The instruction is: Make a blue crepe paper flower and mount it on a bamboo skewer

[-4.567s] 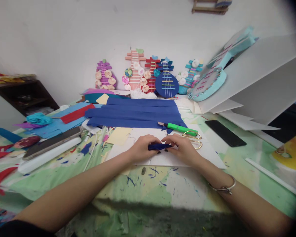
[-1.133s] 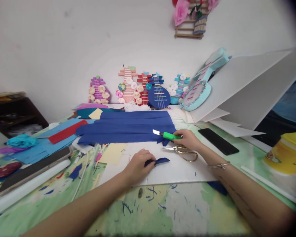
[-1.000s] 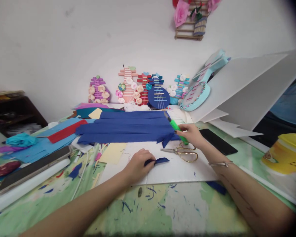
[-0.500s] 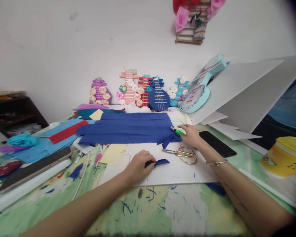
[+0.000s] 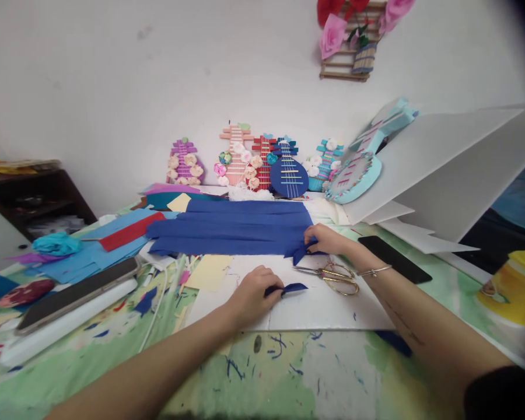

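My left hand (image 5: 254,296) is closed on a narrow strip of blue paper (image 5: 296,288), whose pointed end sticks out to the right over a white board (image 5: 332,312). My right hand (image 5: 326,239) bends its fingers down onto small loose blue paper pieces (image 5: 296,254) at the right end of a wide stack of blue paper strips (image 5: 236,226). Its fingertips are drawn together, and what they grip is hidden. Gold-handled scissors (image 5: 339,279) lie on the board just below my right hand, blades pointing left.
Beyond the right wrist lies a black phone (image 5: 394,258); a yellow tub (image 5: 511,289) stands farther right. At left are another phone (image 5: 79,291), blue sheets (image 5: 87,262) and a red strip (image 5: 131,231). Decorated lute-shaped models (image 5: 289,175) line the wall. Blue scraps litter the green tablecloth (image 5: 192,379).
My right hand has come down and left onto the loose blue pieces. The green-handled tool that was at its fingers no longer shows. My left hand keeps the strip. The view has turned slightly left.
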Tool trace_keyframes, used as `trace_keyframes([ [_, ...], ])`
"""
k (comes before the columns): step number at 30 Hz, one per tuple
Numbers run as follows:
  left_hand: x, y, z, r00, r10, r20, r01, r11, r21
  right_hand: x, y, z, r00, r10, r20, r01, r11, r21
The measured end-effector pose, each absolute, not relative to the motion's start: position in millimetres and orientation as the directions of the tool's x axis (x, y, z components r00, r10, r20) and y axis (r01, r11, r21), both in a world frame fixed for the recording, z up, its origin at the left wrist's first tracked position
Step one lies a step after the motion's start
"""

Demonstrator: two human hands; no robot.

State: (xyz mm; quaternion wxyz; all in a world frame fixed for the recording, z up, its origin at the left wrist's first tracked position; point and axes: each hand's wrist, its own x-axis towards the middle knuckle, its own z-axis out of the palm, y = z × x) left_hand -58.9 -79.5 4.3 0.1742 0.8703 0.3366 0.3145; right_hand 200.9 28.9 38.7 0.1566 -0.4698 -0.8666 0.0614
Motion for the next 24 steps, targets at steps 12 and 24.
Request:
trace_keyframes([
  [12,-71,-71,13,0.455,0.543,0.706,0.49,-0.814,0.311,127,-38,34,-0.393,0.855,0.339,0.671,0.519,-0.529],
  [24,-68,-67,8,0.389,0.841,0.377,0.597,-0.541,0.592,124,-46,16,-0.445,0.861,0.245,0.595,0.489,-0.638],
])
